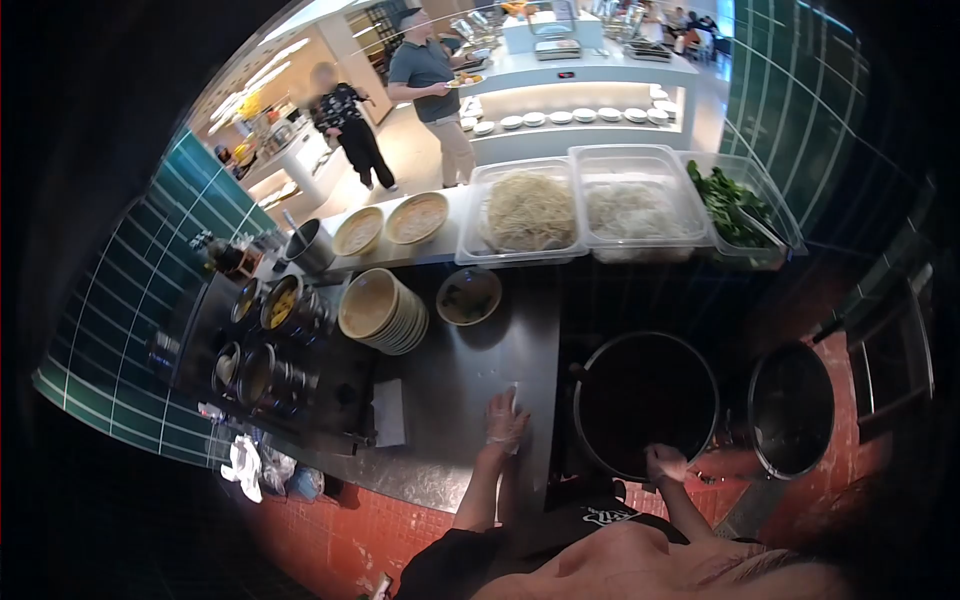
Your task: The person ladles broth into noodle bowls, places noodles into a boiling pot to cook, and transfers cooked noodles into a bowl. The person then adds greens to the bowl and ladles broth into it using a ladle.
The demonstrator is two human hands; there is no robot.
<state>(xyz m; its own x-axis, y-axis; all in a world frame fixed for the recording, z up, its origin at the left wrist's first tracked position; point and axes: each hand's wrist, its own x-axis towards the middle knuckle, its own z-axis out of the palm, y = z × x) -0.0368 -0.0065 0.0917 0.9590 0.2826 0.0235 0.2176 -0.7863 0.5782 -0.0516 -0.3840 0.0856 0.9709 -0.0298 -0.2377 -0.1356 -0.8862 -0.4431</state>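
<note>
Left of a large round pot (647,404), the left hand (506,425) rests on a steel desk (445,440), fingers at a white item (514,396), hold unclear. The right hand (666,462) curls at the pot's near rim, grip unclear. Stacked bowls (384,314) stand farther left; food tubs (648,240) sit beyond the pot.

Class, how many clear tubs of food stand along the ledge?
3 in view: the left tub holds pale strands, the middle tub whitish strands, the right tub leafy greens. More could be nested underneath.
</note>
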